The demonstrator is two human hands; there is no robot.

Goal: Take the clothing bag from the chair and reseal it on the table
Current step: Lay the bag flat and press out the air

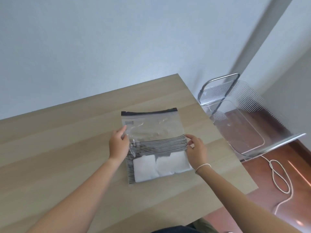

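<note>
1. Lying flat on the tabletop (67, 148), the bag (154, 130) is clear plastic with a black zip strip along its far edge.
2. A small grey label (129, 122) sits near the bag's far left corner; its writing is too blurred to read.
3. Inside the bag are a black-and-white striped garment (159, 145) and, at the near end, two folded white pieces (161, 164) side by side.
4. The left hand (117, 145) is at the bag's left edge, its fingers (123, 130) curled onto the plastic and pinching that edge.
5. The right hand (196, 149) is at the bag's right edge, thumb and fingers (190, 137) pinching the plastic beside the stripes.
6. A thin bracelet (202, 166) circles the right wrist.
7. A clear chair (235, 115) with a metal frame stands just past the tabletop's right corner, apart from the bag.
8. A pale cord (279, 179) loops on the reddish floor (299, 157) near the chair.
</note>
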